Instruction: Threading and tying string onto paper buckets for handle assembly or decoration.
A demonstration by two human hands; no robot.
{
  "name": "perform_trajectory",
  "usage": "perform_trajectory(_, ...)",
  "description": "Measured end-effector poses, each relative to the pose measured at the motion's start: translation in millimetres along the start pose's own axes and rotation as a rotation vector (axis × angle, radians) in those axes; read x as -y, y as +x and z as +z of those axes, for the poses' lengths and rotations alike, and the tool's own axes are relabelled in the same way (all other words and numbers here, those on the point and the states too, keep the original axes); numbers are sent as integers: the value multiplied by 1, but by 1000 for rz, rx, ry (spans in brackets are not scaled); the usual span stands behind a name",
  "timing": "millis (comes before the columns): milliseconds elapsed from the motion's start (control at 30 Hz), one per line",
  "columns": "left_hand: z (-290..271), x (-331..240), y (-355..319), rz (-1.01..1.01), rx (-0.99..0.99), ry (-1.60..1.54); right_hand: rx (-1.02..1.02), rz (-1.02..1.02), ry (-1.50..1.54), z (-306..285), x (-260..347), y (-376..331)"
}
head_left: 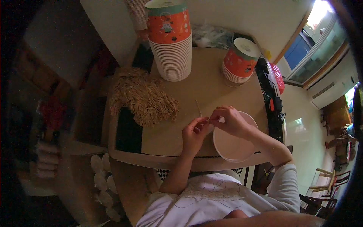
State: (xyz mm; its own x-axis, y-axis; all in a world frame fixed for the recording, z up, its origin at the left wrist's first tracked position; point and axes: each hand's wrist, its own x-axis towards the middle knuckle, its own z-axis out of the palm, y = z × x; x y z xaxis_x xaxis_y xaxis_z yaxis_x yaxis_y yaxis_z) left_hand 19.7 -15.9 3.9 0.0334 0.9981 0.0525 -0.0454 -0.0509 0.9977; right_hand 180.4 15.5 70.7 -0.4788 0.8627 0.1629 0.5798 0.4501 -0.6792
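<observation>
Near the front of the table, my left hand [194,135] and my right hand [230,120] meet, both with fingers closed in a pinch. A short piece of tan twine [198,108] sticks up from between their fingertips; its lower part is hidden by the fingers. Under my right hand and wrist is a round white paper bucket [235,148], its wide mouth facing up. To the left of my hands lies a loose heap of tan twine strands [145,99], touched by neither hand.
A tall stack of orange-and-white paper buckets [170,45] stands upside down at the back, with a shorter stack [242,62] to its right. Clear plastic bags [211,37] lie by the wall. Dark cables and a red basket [277,77] line the table's right edge.
</observation>
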Motion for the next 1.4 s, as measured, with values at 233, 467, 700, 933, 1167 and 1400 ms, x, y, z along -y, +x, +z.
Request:
perform_trajectory(233, 1, 0, -1, 88, -49, 88, 5, 1, -24, 2, 0, 1)
perform_trajectory(467, 1, -8, -1, 139, -83, 187, 23, -3, -6, 1, -1, 3)
perform_trajectory(700, -5, 13, 3, 91, -76, 14, 49, 97, 78, -4, 7, 4)
perform_trajectory(933, -12, 14, 2, 43, -37, -27, 335, 193, 21, -13, 29, 16)
perform_trajectory(1167, -12, 26, 3, 15, -14, -104, 290, 104, -91, 3, 13, 18)
perform_trajectory(1400, -8, 33, 3, 8, -17, -80, 223, 156, -151, 8, 7, 11)
